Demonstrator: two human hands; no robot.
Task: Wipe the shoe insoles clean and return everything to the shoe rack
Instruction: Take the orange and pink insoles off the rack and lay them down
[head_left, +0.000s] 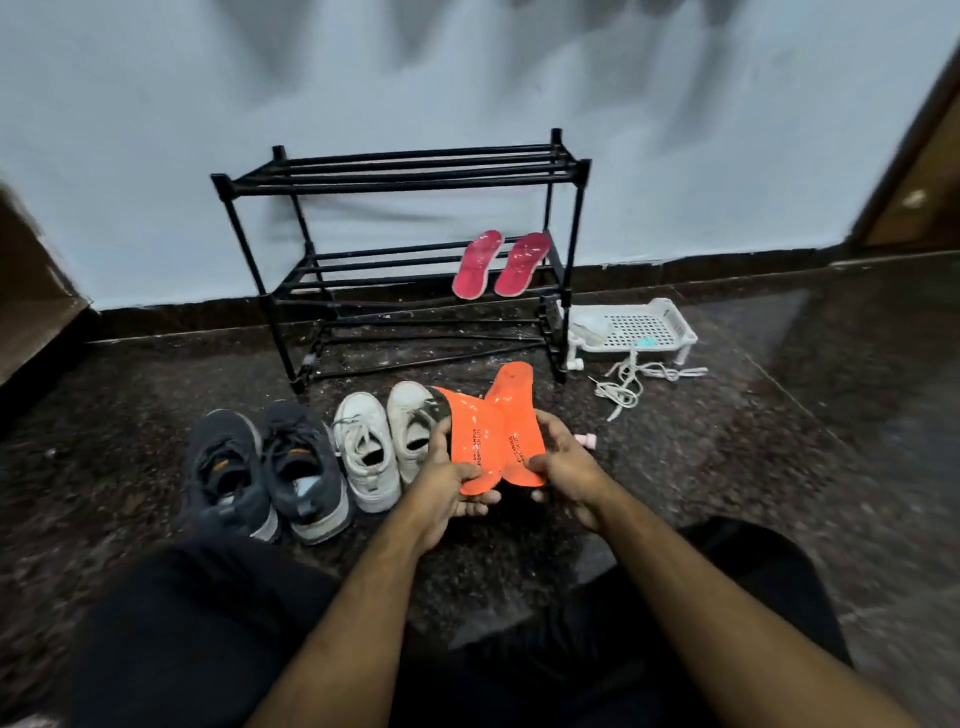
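Orange insoles (496, 441), black print unreadable, left hand (447, 480) and right hand (563, 467) fingers gripping heels

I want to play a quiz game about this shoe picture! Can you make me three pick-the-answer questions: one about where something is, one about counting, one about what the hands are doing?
1. Where are the red insoles?
A. On the rack's middle shelf
B. Inside the white tray
C. On the floor

2. How many shoes stand on the floor?
A. Two
B. Four
C. Six

3. What are the hands doing?
A. Resting empty
B. Holding orange insoles
C. Tying laces

Answers: 1 A, they lean on the shoe rack. 2 B, grey pair, white pair. 3 B, left hand and right hand grip the orange insoles.
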